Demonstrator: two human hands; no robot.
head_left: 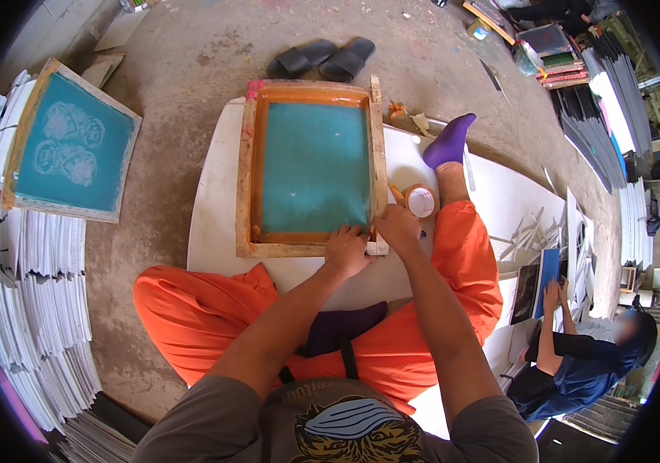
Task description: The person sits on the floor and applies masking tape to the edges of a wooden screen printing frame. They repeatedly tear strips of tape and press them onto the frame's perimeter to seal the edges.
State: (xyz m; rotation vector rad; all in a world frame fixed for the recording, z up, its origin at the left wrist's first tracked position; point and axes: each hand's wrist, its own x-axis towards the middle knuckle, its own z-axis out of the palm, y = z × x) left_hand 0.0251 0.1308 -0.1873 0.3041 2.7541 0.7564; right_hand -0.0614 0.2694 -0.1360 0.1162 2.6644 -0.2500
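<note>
In front of me lies a wooden screen-printing frame [244, 166] with teal mesh [314, 166] and brown tape [259, 116] along its inner edges. My left hand [347, 251] rests on the frame's near rail by the lower right corner, fingers spread over the wood. Beside it, my right hand [398, 227] is closed at that same corner, its fingers curled against the right rail; whatever it holds is hidden. Just beyond the right hand sits a roll of brown tape [421, 202] with a white-labelled face.
A white board [212, 193] lies under the frame. Another teal screen [75, 147] leans on stacked sheets [44, 309] at left. Black sandals [322, 59] lie beyond. My purple-socked foot [449, 143] is at right. Lower right, a person [584, 366] handles a blue panel [547, 282].
</note>
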